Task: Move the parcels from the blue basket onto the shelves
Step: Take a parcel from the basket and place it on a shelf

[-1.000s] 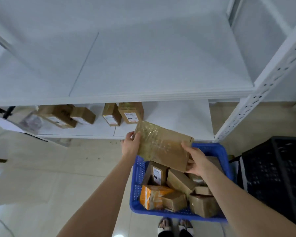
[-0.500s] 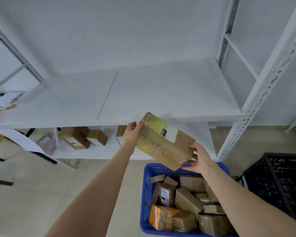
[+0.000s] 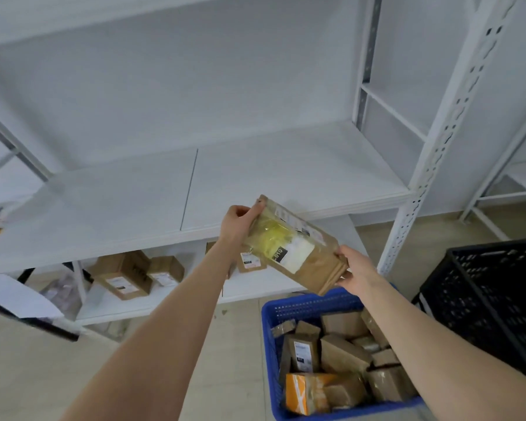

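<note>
I hold a flat brown parcel (image 3: pixel 295 244) with yellow tape and a white label up in front of the white middle shelf (image 3: pixel 255 177), tilted down to the right. My left hand (image 3: pixel 236 221) grips its upper left end. My right hand (image 3: pixel 354 270) holds its lower right end. Below them stands the blue basket (image 3: pixel 304 305) on the floor, filled with several brown parcels and an orange one (image 3: pixel 304 391). The lower shelf (image 3: pixel 110 302) carries several cardboard boxes (image 3: pixel 123 276).
A black crate (image 3: pixel 492 299) stands right of the blue basket. A white perforated upright (image 3: pixel 444 141) frames the shelf on the right. Papers and a dark board (image 3: pixel 19 302) jut in at the left. The floor is pale tile.
Both hands have raised the parcel from above the basket to the height of the middle shelf's front edge, and it has turned its labelled face towards me. The view has tilted up.
</note>
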A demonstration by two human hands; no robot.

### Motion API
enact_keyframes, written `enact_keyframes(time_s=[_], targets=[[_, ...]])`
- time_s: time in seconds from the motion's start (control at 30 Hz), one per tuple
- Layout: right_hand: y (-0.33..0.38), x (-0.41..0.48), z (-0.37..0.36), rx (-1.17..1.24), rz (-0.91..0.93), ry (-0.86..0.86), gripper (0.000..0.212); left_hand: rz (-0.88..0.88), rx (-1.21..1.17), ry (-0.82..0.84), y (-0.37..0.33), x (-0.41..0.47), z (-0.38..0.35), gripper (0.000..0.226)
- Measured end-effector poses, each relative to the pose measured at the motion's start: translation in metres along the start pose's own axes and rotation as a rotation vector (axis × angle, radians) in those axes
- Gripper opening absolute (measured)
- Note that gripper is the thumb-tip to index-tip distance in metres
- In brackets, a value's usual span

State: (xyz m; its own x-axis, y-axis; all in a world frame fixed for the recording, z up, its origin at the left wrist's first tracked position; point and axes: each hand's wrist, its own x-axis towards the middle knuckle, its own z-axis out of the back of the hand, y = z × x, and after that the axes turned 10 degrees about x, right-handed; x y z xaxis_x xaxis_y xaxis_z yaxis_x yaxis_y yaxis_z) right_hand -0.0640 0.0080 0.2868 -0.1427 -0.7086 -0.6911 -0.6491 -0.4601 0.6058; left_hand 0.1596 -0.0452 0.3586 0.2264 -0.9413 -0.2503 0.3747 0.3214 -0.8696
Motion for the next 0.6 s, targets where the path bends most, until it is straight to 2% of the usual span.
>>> enact_keyframes(time_s=[0.17, 0.27, 0.37, 0.5, 0.6], targets=[[-0.003, -0.019, 0.0, 0.018, 0.005, 0.034, 0.009, -0.109, 0.065, 0.024, -0.017, -0.01, 0.009, 0.028], [0.002, -0.029, 0.001, -0.006, 0.021, 0.1, 0.021, -0.119, 0.041, -0.001, -0.026, -0.015, 0.018, 0.027], [0.01, -0.036, 0.004, -0.023, 0.01, 0.162, 0.023, -0.141, -0.023, 0.017, -0.039, -0.025, 0.027, 0.027], [0.017, -0.044, 0.006, 0.065, -0.048, 0.262, 0.045, -0.183, -0.002, 0.09, -0.06, -0.037, 0.039, 0.029], [0.019, -0.052, 0.007, 0.106, -0.067, 0.309, 0.069, -0.226, 0.032, 0.147, -0.074, -0.048, 0.047, 0.027]])
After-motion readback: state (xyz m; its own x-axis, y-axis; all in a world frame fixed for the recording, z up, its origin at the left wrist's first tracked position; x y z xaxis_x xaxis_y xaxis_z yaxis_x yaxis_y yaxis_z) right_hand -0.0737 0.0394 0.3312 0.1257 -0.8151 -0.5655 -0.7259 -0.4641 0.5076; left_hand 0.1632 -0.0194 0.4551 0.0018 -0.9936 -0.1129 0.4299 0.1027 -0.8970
